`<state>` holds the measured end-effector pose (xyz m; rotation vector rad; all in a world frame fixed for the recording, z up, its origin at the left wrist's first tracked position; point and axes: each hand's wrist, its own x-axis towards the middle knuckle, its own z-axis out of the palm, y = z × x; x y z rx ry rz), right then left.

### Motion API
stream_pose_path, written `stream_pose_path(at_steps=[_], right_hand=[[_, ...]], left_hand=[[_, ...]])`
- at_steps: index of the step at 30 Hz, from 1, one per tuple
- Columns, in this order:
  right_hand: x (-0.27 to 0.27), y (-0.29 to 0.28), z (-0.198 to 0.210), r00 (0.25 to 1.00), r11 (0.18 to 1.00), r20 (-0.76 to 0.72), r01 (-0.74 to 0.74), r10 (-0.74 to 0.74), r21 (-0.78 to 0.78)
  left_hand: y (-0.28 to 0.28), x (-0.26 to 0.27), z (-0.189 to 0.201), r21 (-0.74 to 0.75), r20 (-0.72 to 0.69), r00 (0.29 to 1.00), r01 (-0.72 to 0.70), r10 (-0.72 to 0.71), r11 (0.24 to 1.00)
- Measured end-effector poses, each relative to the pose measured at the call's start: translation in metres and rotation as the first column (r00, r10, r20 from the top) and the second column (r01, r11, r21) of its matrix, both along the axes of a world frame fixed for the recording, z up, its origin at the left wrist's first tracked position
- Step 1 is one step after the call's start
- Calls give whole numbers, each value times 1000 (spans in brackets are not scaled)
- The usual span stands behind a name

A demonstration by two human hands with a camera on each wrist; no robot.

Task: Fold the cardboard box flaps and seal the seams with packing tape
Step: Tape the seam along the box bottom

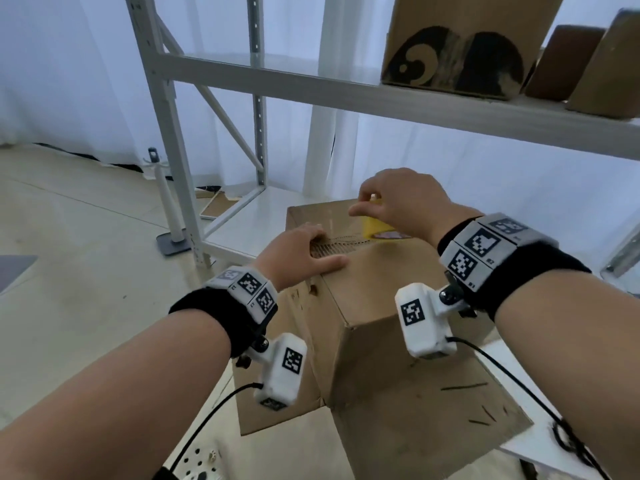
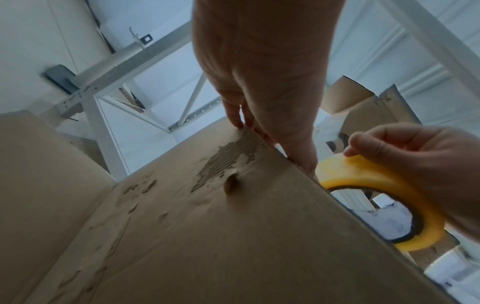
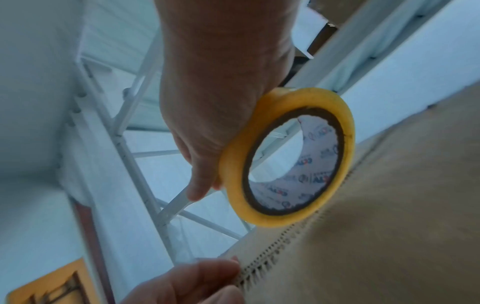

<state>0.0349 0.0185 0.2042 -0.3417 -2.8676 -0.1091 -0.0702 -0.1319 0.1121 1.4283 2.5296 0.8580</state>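
A brown cardboard box (image 1: pixel 391 292) stands in front of me with its top flaps folded down. My left hand (image 1: pixel 301 251) rests flat on the top by the torn, corrugated strip along the seam, thumb stretched out. In the left wrist view its fingers (image 2: pixel 298 148) press the box (image 2: pixel 207 226) at its top edge. My right hand (image 1: pixel 394 202) hovers over the far part of the top and grips a yellow roll of packing tape (image 1: pixel 375 227). The right wrist view shows the tape roll (image 3: pixel 259 216) upright just above the box (image 3: pixel 389 205), held in my right hand (image 3: pixel 215 102). No pulled-out tape strip shows clearly.
A white metal rack (image 1: pixel 214 74) stands behind the box, its upper shelf carrying several cardboard boxes (image 1: pixel 460 46). A white floor stand (image 1: pixel 169 216) is at the left. Loose bottom flaps (image 1: pixel 277 393) stick out toward me, and cables (image 1: pixel 519 393) hang from my wrists.
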Motion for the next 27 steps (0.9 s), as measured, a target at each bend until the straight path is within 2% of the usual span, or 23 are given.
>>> stream_pose_path(at_steps=[4,7,9,15,21,27], right_hand=[[-25,-14,15,987,990,146,-86,69,112],[-40,-20,13,966,994,243,-104,94,29],[-48,-21,10,956,993,274,-115,102,30],[-56,-25,8,943,987,313,-145,115,72],[-54,-27,7,953,993,291,-105,86,48],[-51,-29,8,958,994,279,-88,68,61]], left_hand=[[-8,-5,-4,129,117,993,-14,-1,992],[-12,-9,-7,238,219,971,38,-91,971],[-14,-11,-8,294,271,952,61,-144,954],[-15,-12,-2,321,518,851,-102,-84,942],[-14,-12,8,283,607,795,-196,-17,939],[-22,-12,9,286,514,857,-196,22,938]])
